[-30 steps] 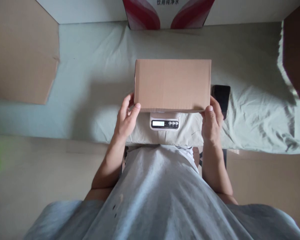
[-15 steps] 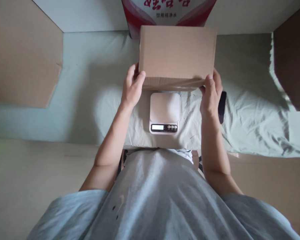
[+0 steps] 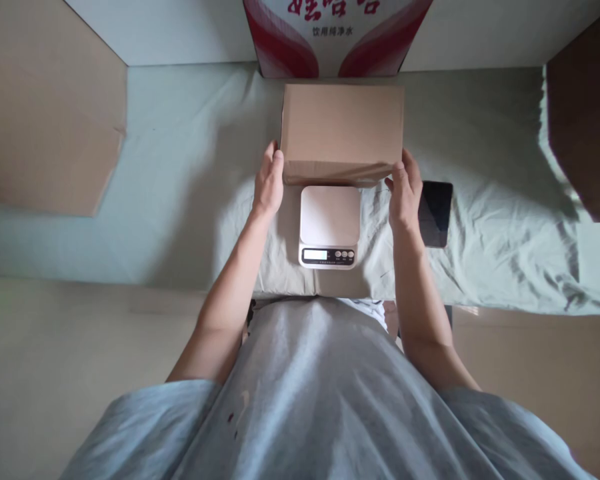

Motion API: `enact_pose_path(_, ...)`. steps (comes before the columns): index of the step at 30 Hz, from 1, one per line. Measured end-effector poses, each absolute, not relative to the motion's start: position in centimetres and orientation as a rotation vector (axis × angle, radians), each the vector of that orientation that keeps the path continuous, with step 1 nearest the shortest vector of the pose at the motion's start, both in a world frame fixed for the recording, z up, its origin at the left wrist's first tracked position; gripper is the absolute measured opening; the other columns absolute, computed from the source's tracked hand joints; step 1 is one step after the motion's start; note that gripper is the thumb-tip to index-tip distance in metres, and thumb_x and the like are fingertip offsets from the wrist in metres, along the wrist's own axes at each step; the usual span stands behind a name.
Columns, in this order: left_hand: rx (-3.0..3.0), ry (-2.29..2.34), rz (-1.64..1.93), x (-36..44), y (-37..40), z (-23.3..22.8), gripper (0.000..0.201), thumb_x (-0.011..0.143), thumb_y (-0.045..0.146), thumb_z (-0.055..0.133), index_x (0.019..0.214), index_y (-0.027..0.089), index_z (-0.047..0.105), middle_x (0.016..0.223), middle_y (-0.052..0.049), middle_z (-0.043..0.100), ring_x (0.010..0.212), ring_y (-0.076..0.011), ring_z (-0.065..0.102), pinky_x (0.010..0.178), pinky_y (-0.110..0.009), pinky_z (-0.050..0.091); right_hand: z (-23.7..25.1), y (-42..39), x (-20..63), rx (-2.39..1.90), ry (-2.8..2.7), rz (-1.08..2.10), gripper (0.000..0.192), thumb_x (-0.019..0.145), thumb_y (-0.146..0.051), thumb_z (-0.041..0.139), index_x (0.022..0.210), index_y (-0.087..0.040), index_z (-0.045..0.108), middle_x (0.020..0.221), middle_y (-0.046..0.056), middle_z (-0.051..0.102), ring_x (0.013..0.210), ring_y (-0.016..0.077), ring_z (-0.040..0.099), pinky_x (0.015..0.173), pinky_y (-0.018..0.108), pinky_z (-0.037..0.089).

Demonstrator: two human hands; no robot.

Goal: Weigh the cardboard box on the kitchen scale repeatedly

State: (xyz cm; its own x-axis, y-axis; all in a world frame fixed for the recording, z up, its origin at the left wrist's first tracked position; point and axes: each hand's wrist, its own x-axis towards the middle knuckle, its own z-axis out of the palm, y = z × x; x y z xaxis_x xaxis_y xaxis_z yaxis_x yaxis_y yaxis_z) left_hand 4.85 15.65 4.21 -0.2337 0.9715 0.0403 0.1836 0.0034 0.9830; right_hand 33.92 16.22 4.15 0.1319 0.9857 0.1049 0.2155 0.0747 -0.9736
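Observation:
A plain brown cardboard box (image 3: pixel 343 123) is between my two hands, just behind a white digital kitchen scale (image 3: pixel 330 217). My left hand (image 3: pixel 269 181) presses against the box's left side near its front corner. On the right side, my right hand (image 3: pixel 405 190) grips the front corner, thumb on the near face. Some fingers of both hands are hidden behind the box. The scale's display is lit, but its digits are too faint to read. Whether the box rests on the cloth or hangs just above it, I cannot tell.
A black smartphone (image 3: pixel 436 215) lies right of my right hand on the pale green cloth (image 3: pixel 490 180). Behind stands a red and white carton (image 3: pixel 333 50) with Chinese lettering. Cardboard (image 3: pixel 50 120) is at the left, a dark brown panel (image 3: pixel 587 113) at the right.
Both hands have lowered the box, which now looks smaller and uncovers more of the red and white carton. My right hand has shifted left, revealing more of the phone.

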Motion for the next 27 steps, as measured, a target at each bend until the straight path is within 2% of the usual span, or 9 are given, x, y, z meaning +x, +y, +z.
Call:
enact_pose_path(4,1.222,1.535,1.289,4.2,13.7,4.2,0.07,0.079,0.077,0.044,0.129,0.029,0.054,0.149,-0.006,0.048,0.145,-0.0252,0.037,0.122,-0.047,0.025,3.7,14.9,35.1,-1.413,-1.109,0.957,0.073,0.073,-0.074,0.053,0.13,-0.029,0.05,0.136,0.008,0.057,0.129,0.0261,0.056,0.109,0.058,0.041)
enact_pose_path(10,1.139,1.647,1.24,2.4,10.0,3.5,0.065,0.083,0.071,0.046,0.131,0.027,0.053,0.148,-0.008,0.05,0.143,-0.0239,0.04,0.122,-0.046,0.026,2.9,12.5,36.7,-1.474,-1.083,0.94,0.061,0.08,-0.068,0.049,0.129,-0.032,0.051,0.133,0.007,0.058,0.123,0.0242,0.059,0.106,0.057,0.044)
enact_pose_path(14,1.057,1.742,1.177,1.7,8.2,3.2,0.068,0.083,0.072,0.043,0.133,0.026,0.051,0.148,-0.012,0.049,0.14,-0.0265,0.044,0.116,-0.05,0.036,2.8,11.7,36.8,-1.505,-1.008,0.968,0.066,0.073,-0.071,0.055,0.127,-0.033,0.053,0.131,0.006,0.06,0.121,0.0252,0.061,0.106,0.057,0.044)
enact_pose_path(17,1.041,1.771,1.148,1.6,7.7,3.2,0.063,0.085,0.068,0.044,0.132,0.028,0.052,0.146,-0.011,0.052,0.138,-0.0261,0.047,0.111,-0.047,0.042,3.0,11.5,36.6,-1.506,-1.011,0.977,0.064,0.076,-0.069,0.052,0.129,-0.033,0.053,0.132,0.005,0.059,0.121,0.0249,0.06,0.106,0.057,0.044)
enact_pose_path(20,1.045,1.787,1.144,1.4,7.8,3.2,0.058,0.087,0.065,0.045,0.131,0.029,0.053,0.146,-0.008,0.052,0.138,-0.0235,0.047,0.114,-0.044,0.039,3.2,11.3,36.4,-1.505,-1.017,0.979,0.062,0.079,-0.067,0.051,0.13,-0.032,0.052,0.133,0.006,0.059,0.122,0.0251,0.06,0.106,0.056,0.044)
enact_pose_path(24,1.05,1.773,1.163,1.2,8.3,3.0,0.061,0.086,0.067,0.044,0.132,0.027,0.052,0.147,-0.008,0.051,0.138,-0.0225,0.046,0.119,-0.044,0.032,3.1,11.4,36.6,-1.501,-1.007,0.989,0.061,0.077,-0.068,0.054,0.127,-0.034,0.052,0.133,0.005,0.059,0.122,0.0244,0.06,0.107,0.056,0.044)
enact_pose_path(27,1.056,1.753,1.165,1.3,8.5,3.1,0.066,0.084,0.07,0.044,0.132,0.026,0.052,0.147,-0.009,0.051,0.138,-0.0234,0.046,0.119,-0.046,0.032,2.9,11.5,36.8,-1.493,-1.003,0.986,0.061,0.076,-0.068,0.054,0.126,-0.034,0.053,0.132,0.004,0.059,0.121,0.0234,0.061,0.108,0.058,0.043)
